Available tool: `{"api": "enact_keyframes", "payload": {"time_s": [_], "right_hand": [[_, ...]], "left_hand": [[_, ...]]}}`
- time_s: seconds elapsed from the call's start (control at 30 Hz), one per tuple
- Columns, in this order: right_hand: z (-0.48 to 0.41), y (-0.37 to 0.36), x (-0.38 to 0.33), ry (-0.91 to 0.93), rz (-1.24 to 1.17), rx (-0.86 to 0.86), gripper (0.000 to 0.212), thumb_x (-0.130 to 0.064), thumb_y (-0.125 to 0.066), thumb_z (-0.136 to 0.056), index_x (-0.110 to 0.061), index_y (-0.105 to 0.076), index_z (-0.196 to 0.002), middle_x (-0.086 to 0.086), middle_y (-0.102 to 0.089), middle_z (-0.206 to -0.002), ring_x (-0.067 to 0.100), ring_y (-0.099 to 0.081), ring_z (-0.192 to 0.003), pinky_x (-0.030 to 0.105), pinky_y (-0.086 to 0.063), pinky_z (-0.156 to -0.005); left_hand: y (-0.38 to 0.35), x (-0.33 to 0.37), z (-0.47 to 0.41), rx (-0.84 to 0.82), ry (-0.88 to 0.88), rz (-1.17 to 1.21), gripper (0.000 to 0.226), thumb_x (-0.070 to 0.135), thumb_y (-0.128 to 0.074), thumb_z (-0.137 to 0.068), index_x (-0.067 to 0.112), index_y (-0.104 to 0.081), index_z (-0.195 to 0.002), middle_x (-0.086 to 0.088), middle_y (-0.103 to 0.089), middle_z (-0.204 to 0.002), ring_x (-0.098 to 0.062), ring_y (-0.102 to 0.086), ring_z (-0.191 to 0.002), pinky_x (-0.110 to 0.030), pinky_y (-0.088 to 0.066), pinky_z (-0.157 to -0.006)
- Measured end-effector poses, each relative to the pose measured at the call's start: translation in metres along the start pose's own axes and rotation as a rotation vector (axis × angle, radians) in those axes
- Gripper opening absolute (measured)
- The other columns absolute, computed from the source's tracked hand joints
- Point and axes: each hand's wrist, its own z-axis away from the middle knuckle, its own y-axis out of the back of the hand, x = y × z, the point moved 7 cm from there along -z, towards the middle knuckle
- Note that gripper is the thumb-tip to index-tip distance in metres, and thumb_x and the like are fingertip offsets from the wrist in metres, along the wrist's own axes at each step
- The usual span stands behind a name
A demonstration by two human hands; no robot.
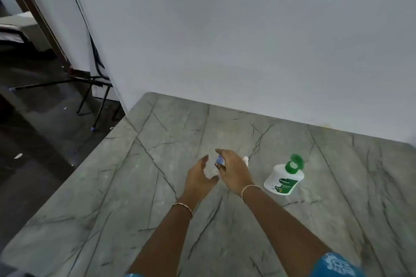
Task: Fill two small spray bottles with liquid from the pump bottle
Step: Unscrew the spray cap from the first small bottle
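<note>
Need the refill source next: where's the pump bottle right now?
Head view: the pump bottle sits on the grey counter, just right of the right hand, untouched.

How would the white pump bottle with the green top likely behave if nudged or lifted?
The white plastic pump bottle looks squat and broad-based, so a nudge probably slides it across the smooth grey stone counter rather than tipping. Its glossy body may be slippery.
</note>
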Motion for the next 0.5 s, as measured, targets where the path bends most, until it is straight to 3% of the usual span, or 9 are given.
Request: {"api": "enact_keyframes", "payload": {"time_s": [0.13,0.3,0.5], "right_hand": [[-0.006,-0.007,0.007,-0.02,0.008,0.044,0.037,-0.005,-0.053,-0.097,-0.011,-0.054,-0.134,0.005,-0.058,-0.13,0.018,-0.055,-0.119,0.016,-0.034,-0.1],[-0.007,-0.014,0.014,0.008,0.004,0.075,0.023,-0.01,-0.057,-0.096,-0.011,-0.063,-0.118,0.005,-0.065,-0.113,0.018,-0.061,-0.103,0.023,-0.046,-0.091],[0.005,-0.011,0.016,0.054,-0.044,0.126,0.015,-0.009,-0.058,-0.094,-0.009,-0.064,-0.108,0.004,-0.064,-0.104,0.016,-0.06,-0.094,0.023,-0.046,-0.087]], "left_hand": [[-0.01,-0.007,-0.008,0.015,0.061,0.035,0.081,0.02,-0.081,-0.075,0.012,-0.04,-0.144,-0.005,-0.05,-0.142,-0.021,-0.048,-0.129,-0.035,-0.043,-0.105],[-0.014,-0.009,-0.012,0.074,-0.046,-0.085,0.045,0.013,-0.074,-0.081,0.012,-0.061,-0.124,-0.004,-0.066,-0.121,-0.014,-0.06,-0.107,-0.017,-0.04,-0.083],[-0.016,-0.017,-0.012,0.107,-0.086,-0.082,0.033,0.015,-0.076,-0.078,0.013,-0.067,-0.109,0.003,-0.07,-0.1,-0.007,-0.06,-0.085,-0.01,-0.042,-0.072]]}}
